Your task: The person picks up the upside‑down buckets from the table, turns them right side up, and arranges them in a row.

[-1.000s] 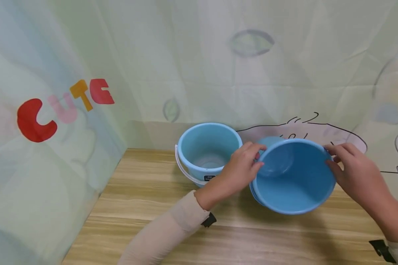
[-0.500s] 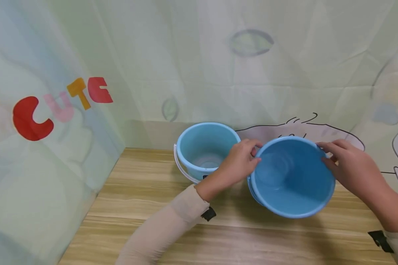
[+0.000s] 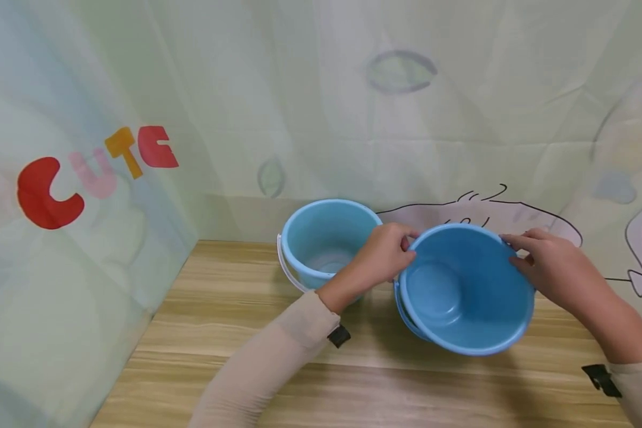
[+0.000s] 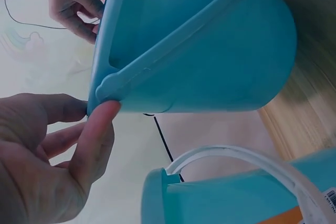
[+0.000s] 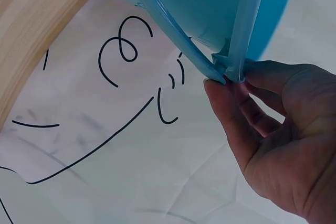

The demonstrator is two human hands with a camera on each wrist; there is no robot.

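A blue plastic bucket (image 3: pixel 478 285) is tilted, its open mouth toward me and its inside bare. My left hand (image 3: pixel 382 252) pinches the left of its rim between thumb and fingers. At the opposite side my right hand (image 3: pixel 553 270) pinches the rim; the right wrist view has these fingertips at the joint where the blue handle (image 5: pixel 173 30) meets the rim. The handle hangs along the outside of the wall. Beside it stands a lighter blue bucket (image 3: pixel 326 235), upright, partly covered by my left hand and wrist. Its white handle (image 4: pixel 231 153) is lowered against its side.
Both buckets are over a wood-grain table (image 3: pixel 230 333). A pale printed curtain (image 3: pixel 310 107) hangs behind and along the left, with colourful letters (image 3: pixel 48 193) on the left part. An orange label (image 4: pixel 283 217) and a barcode show on the lighter bucket.
The held bucket has tipped so its inner floor shows lower and more fully, and the light patch behind its rim is gone from sight. Both hands keep their pinch.
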